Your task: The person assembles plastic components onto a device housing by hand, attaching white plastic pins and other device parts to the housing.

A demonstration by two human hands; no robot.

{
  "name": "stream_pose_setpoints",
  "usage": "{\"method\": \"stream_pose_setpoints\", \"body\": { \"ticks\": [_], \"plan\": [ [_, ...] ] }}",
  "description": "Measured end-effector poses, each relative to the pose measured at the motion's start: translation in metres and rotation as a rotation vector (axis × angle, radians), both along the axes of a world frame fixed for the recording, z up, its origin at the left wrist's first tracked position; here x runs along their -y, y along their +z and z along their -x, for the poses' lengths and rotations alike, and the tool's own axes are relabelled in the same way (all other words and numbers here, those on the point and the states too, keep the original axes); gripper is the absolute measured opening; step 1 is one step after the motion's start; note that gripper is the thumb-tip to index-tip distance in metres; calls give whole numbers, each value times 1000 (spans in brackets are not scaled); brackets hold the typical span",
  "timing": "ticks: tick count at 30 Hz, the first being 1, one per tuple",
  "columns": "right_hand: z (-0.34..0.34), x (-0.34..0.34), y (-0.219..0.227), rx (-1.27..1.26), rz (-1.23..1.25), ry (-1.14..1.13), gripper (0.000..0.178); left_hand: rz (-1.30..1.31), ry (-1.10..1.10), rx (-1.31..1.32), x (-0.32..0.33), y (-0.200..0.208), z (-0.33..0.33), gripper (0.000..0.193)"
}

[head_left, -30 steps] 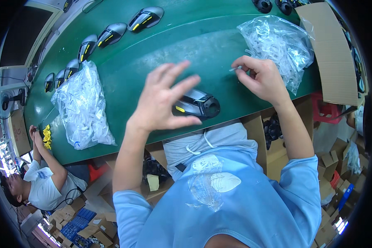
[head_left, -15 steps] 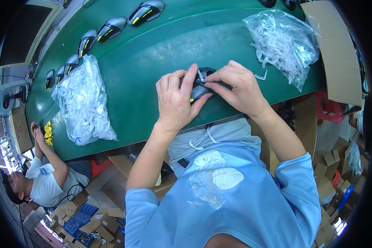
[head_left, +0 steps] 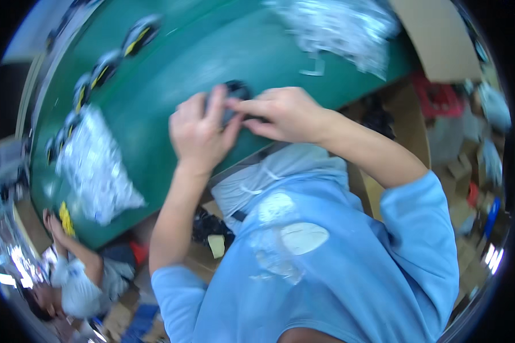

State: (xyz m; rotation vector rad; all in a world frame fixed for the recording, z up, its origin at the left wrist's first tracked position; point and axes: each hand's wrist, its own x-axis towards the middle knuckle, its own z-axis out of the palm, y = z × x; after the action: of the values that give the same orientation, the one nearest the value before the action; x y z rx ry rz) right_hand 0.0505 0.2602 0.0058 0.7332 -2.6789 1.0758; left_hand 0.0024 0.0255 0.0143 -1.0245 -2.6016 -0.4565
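Note:
Between my hands, on the green table [head_left: 171,86], lies a dark mouse-shaped shell [head_left: 238,90], blurred and largely covered by fingers. My left hand [head_left: 198,127] is closed around its left side, thumb and index finger pressed against it. From the right, my right hand [head_left: 280,114] reaches in with fingertips pinched together at the shell's surface. Blur and the fingers hide whatever that pinch holds.
More dark shells with yellow stripes [head_left: 106,67] stand in a curved row at left. Clear bags of small translucent pieces lie left [head_left: 97,171] and upper right [head_left: 343,34]. A cardboard box [head_left: 440,40] borders the right. At far left, another person's hands [head_left: 52,223] are beside yellow parts [head_left: 66,219].
The whole view has shifted and turned, with blur. A clear strip seen earlier at my right fingertips can no longer be made out. Both hands stay at the shell.

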Motion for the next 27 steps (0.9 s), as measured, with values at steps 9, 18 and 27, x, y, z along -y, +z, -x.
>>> {"method": "stream_pose_setpoints", "body": {
  "ticks": [9, 18, 27],
  "plan": [
    [-93, -40, -30, -323, 381, -205, 12, 9, 0, 24, 13, -14, -4, 63],
    [-152, -195, -214, 479, -286, -870, 43, 3, -58, 65, 12, -16, -1, 66],
    [-166, -229, -231, 536, -113, -1237, 46, -16, -73, 165, 18, -4, 2, 73]
  ]
}}
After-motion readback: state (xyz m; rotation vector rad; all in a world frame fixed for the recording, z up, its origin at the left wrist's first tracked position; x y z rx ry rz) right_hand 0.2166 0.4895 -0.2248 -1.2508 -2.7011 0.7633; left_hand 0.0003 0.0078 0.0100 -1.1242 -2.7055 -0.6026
